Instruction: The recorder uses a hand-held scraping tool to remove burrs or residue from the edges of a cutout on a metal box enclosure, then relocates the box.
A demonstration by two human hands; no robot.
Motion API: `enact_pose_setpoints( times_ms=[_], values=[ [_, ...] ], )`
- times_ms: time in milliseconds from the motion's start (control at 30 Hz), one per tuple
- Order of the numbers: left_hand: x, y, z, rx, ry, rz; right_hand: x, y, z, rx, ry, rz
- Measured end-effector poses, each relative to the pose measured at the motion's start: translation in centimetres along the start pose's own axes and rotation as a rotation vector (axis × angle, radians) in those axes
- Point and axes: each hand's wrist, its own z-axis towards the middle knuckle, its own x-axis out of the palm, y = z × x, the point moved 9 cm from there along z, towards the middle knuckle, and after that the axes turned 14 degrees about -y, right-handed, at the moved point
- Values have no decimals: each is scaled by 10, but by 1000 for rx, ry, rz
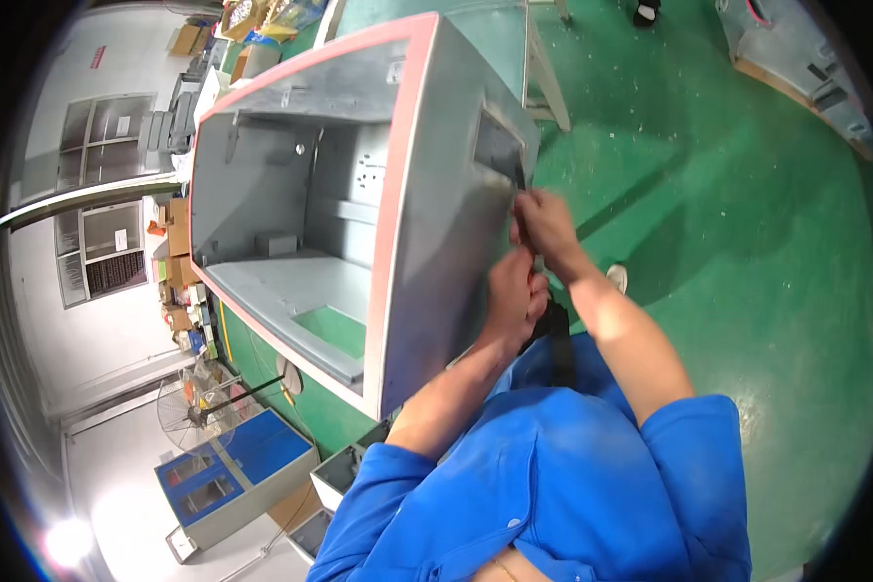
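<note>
A large grey sheet-metal cabinet (436, 213) with a pink band round its open front stands tilted in view, left of my body. A rectangular cutout (498, 145) pierces its right-hand side panel. Just beside that cutout, my right hand (543, 225) has its fingers closed round a slim dark tool (521, 180), whose thin end runs up along the cutout's edge. My left hand (514, 291) is clenched just below and nearer my body. A bit of orange-red, perhaps a handle, shows between its fingers. Most of the tool is hidden by my hands, so its exact kind is unclear.
A bench (548, 78) with pale legs stands behind the cabinet. To the left are a standing fan (199, 415), a blue-topped cabinet (262, 446) and stacked cardboard boxes (177, 228). Another metal housing (795, 68) sits at far right on the green floor (727, 291).
</note>
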Motion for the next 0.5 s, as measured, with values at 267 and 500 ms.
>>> enact_pose_setpoints(
  times_ms=[267, 500],
  values=[
    [-12, 14, -14, -101, -77, 25, -1, -13, -23, 167, -16, 74],
    [-9, 9, -14, -104, -41, 10, 0, -8, -14, 83, 5, 39]
  ],
)
